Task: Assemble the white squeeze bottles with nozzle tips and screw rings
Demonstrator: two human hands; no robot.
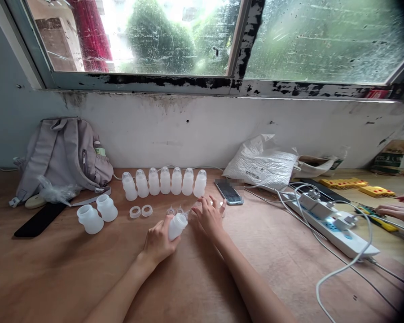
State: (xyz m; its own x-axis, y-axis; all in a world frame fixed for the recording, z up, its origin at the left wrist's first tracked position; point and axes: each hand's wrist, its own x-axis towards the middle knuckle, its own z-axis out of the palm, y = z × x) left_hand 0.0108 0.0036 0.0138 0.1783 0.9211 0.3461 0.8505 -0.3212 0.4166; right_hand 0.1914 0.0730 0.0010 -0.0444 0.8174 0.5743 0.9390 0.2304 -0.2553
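My left hand (159, 242) grips a small translucent white bottle (177, 224), tilted, near the middle of the wooden table (222, 278). My right hand (209, 214) rests flat beside it with fingers spread, touching small clear caps (175, 210) and nothing held. A row of several capped white bottles (164, 181) stands behind. Two open bottles without caps (97, 213) lie to the left, with two white rings (140, 211) next to them.
A grey backpack (63, 154) and a black phone (40, 219) sit at left. Another phone (229, 192), a white plastic bag (262, 163), a power strip (330, 222) with white cables and yellow parts (343, 183) lie at right. Another person's hands (399, 206) are at the right edge.
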